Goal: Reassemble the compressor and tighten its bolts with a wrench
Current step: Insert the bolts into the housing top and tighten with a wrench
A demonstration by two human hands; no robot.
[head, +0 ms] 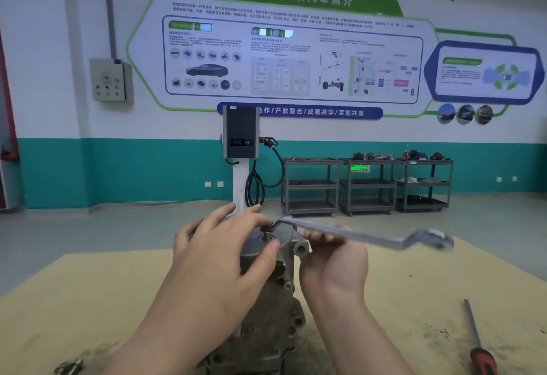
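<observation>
- The compressor (268, 291) stands upright on the tan bench (88, 300), its flat top end facing up.
- The left hand (219, 259) lies over the compressor's top, fingers spread and curved around the cap, thumb against its near edge, steadying it.
- The right hand (333, 259), just right of the compressor, has its fingers curled around the shank of the wrench (355, 235).
- The wrench's near ring end sits over a bolt (268, 231) on the compressor's top; its far end points away to the right.
- Judged step: bolt tightening. Next calls for a firm sweep of the shank with the body held steady.
- A screwdriver (479, 342) lies well right of the compressor.
</observation>
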